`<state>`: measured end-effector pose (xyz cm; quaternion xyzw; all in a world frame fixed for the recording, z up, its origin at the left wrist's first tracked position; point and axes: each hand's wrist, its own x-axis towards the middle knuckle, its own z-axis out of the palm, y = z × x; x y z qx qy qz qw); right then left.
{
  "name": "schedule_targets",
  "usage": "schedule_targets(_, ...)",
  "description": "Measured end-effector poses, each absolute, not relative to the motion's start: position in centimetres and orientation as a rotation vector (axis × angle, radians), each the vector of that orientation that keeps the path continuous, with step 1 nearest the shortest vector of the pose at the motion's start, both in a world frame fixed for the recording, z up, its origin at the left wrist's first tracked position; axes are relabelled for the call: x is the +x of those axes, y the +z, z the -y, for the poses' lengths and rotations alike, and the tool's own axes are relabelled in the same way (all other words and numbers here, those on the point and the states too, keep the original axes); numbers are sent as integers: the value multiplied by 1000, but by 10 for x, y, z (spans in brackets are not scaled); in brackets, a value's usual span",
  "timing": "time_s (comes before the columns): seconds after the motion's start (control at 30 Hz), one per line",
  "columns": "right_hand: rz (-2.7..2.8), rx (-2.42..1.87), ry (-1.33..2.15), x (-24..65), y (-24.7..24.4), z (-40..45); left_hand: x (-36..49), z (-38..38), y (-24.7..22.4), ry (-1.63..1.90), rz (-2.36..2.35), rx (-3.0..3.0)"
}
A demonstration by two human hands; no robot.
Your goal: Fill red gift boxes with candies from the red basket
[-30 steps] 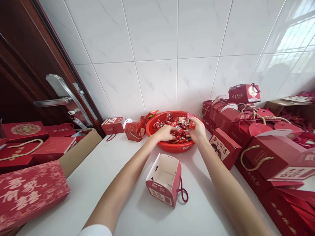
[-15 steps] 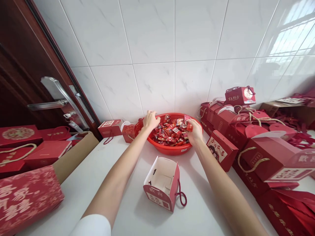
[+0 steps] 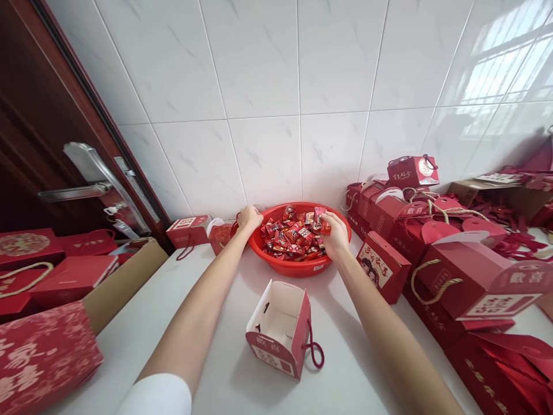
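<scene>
A red plastic basket (image 3: 298,270) full of red wrapped candies (image 3: 294,235) stands against the wall. My right hand (image 3: 337,235), at the basket's right side, is closed on red candy packets (image 3: 322,221). At the left rim is my left hand (image 3: 249,219), its fingers curled down behind the hand; what they hold, if anything, is hidden. In front of the basket, between my forearms, an open red gift box (image 3: 280,328) shows its bare white inside and a dark red cord handle on its right.
Many red gift boxes (image 3: 470,271) are stacked on the right. A carton (image 3: 125,282) with red boxes stands at the left, by a door handle (image 3: 95,178). Small boxes (image 3: 190,230) sit left of the basket, against the tiled wall (image 3: 263,155).
My left hand has moved slightly left and down, its fingers now curled at the rim. My right hand still holds candy packets. The whole view has shifted a little.
</scene>
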<state>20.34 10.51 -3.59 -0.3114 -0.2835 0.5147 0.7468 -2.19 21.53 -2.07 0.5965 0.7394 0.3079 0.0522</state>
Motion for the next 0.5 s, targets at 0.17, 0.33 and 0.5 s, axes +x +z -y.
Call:
schedule_targets(0.17,634,-680,1134,204,-36,-105,-32,-219,-11,1225,-2177,1756)
schedule_targets(0.33,621,-694,1150,205,-37,-106,-25,-213,3,1538,-1961,1796)
schedule_targets(0.5,595,-676,1127,205,-38,-109,0,-183,-5,1493,-1306,2150)
